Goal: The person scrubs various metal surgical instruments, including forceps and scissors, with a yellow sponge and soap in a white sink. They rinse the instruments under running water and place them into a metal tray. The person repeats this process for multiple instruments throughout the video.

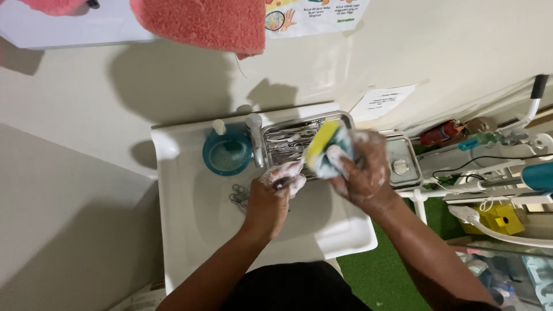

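Over the white sink (190, 230) against a cream wall (115, 92), I am looking straight down at my two hands, both coated in suds. Judging by what lies about, the washing looks partway through: a metal tray (288, 135) on the sink's back edge holds a heap of thin steel tools, some scissors (238, 194) lie loose in the basin to the left of my wrist, and a smaller steel box (400, 162) stands just right of the tray; I cannot tell which of these are already clean. A salmon towel (201, 23) hangs on the wall above, with paper notices beside it and lower right. To the right of the sink a white rack (495, 173) carries cables, a yellow box and odd tubes, over a patch of green matting (374, 276) on the floor. A blue soap bottle (226, 151) stands at the tap (255, 138). My right hand (366, 173) is closed around a yellow and green sponge (324, 147), foamy, held above the basin in front of the tray. My left hand (276, 187) is closed on a small metal tool (282, 183), mostly buried in lather, its tip touching the sponge; what kind of tool I cannot make out
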